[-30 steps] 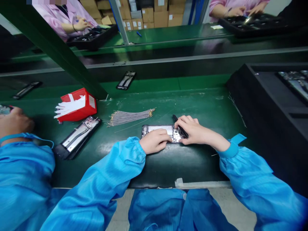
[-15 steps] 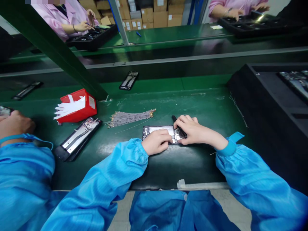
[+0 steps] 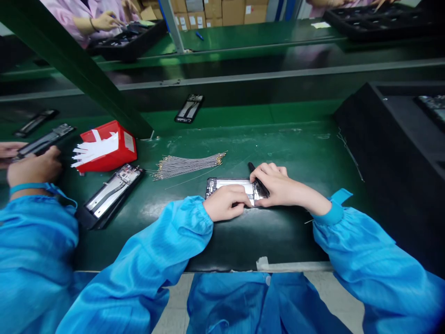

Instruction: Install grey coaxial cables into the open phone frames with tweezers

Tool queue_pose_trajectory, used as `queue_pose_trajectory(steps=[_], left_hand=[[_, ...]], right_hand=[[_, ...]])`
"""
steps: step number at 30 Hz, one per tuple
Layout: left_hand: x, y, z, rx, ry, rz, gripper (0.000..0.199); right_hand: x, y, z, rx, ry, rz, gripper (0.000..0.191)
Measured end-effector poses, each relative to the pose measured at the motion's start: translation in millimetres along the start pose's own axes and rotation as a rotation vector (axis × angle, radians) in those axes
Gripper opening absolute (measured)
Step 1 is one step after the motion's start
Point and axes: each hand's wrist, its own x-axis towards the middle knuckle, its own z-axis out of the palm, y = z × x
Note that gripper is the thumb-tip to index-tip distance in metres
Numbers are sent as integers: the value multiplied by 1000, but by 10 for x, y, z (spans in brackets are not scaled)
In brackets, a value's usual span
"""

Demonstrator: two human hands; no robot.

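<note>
An opened phone [image 3: 234, 184] lies lengthwise on the green bench with its inner parts showing. My left hand [image 3: 227, 202] rests over its middle, fingers curled down and gripping the near edge. At the phone's right end, my right hand [image 3: 274, 183] is closed round a black stick-like tool [image 3: 260, 184], whose upper end sticks out past the fingers; its lower tip is hidden. Just beyond the phone lies a bundle of thin grey coaxial cables [image 3: 191, 165] with gold ends. One loose cable lies beside the bundle.
Left stand a red box of white strips [image 3: 120, 147] and stacked open phones [image 3: 111, 195]. Another open phone [image 3: 189, 108] lies further back. A co-worker's hand [image 3: 34, 171] holds a phone at far left. A large black tray [image 3: 385, 134] fills the right; a green post [image 3: 86, 74] slants overhead.
My hands stay at the phone, with the left fingers shifted slightly right. The co-worker at left has brought a phone further into view. The whole view has tilted down a little.
</note>
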Motion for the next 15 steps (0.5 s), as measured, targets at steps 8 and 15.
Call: queue_pose_trajectory(steps=[8, 15], left_hand=[[-8, -2, 5, 33, -16, -21, 25], [-14, -5, 57, 169, 33, -85, 19]], right_hand=[[-1, -66, 19, -3, 15, -4, 37], [-39, 2, 27, 49, 37, -86, 32]])
